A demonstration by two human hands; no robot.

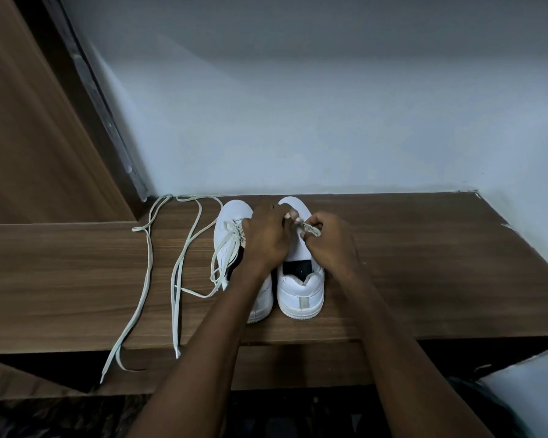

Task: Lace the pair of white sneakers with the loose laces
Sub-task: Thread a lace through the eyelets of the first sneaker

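Observation:
Two white sneakers stand side by side on a wooden shelf [424,263], heels toward me. The left sneaker [231,216] has lace threaded through its eyelets, with loose ends trailing off to the left. Over the right sneaker [301,289] both my hands work. My left hand [266,238] rests on its front part, fingers closed near the eyelets. My right hand [326,235] pinches a flat pale lace end [310,229] that runs between the two hands. The right sneaker's eyelets are hidden under my hands.
A long loose white lace [146,263] lies on the shelf to the left and hangs over the front edge. A grey wall stands close behind the sneakers, and a wooden door is at the left. The shelf's right end is cut at an angle.

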